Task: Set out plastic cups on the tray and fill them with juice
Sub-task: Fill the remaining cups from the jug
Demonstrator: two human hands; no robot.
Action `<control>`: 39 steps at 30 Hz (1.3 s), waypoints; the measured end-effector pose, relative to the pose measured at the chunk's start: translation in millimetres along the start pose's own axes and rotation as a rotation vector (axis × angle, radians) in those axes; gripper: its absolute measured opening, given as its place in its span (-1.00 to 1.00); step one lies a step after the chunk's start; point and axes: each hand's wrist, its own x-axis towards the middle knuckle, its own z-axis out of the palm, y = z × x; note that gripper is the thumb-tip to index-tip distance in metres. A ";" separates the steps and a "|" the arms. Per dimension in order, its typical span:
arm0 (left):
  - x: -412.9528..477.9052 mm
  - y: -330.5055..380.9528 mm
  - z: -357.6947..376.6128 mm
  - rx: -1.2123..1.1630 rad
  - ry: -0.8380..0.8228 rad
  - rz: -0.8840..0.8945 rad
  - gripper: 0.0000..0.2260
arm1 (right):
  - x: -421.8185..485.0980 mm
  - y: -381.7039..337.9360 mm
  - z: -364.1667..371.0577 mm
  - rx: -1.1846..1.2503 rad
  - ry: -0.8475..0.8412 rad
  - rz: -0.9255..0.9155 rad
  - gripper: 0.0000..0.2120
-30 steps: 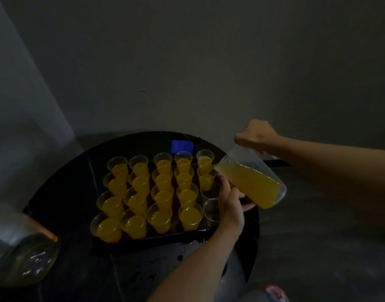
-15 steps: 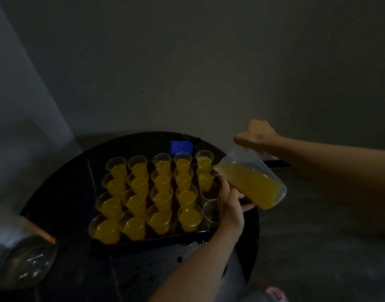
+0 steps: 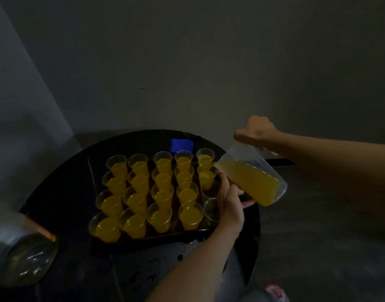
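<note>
Filling step, near its end. Tray point(image 3: 148, 240) sits on the dark counter point(image 3: 67, 192), lower centre of frame, most cups yellow. Right hand point(image 3: 256, 131) is a closed fist on the tilted jug point(image 3: 254, 182), spout over a right-column cup point(image 3: 206, 178). Left hand point(image 3: 229, 205) is at the tray's right edge, fingers curled; what it grips, cannot tell. Two empty cups point(image 3: 211, 211) sit beside it. Next, likely: level the jug and bring the spout over those.

Tray point(image 3: 148, 241), blue object point(image 3: 182, 145) on round table point(image 3: 65, 192)
</note>
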 end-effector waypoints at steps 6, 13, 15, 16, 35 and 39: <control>0.9 1.4 1.8 -0.011 -0.002 -0.008 -0.31 | 0.9 0.1 -0.2 -0.001 -0.002 -0.007 -0.75; -0.3 0.4 1.1 -0.018 -0.011 -0.023 -0.29 | 0.9 0.2 2.1 -0.035 0.004 -0.006 -0.71; 0.0 0.8 1.8 -0.019 -0.007 -0.028 -0.31 | 1.3 0.0 2.4 -0.040 0.012 -0.009 -0.71; 0.3 0.6 2.2 -0.023 -0.006 -0.032 -0.32 | 1.2 0.3 2.1 -0.037 0.016 -0.010 -0.71; -6.7 16.3 3.2 0.009 0.037 -0.006 -0.32 | -15.3 12.3 3.3 0.072 0.184 -0.029 -0.76; -22.3 16.4 5.6 0.020 0.039 -0.002 -0.35 | -26.1 16.3 4.2 0.093 0.185 -0.032 -0.79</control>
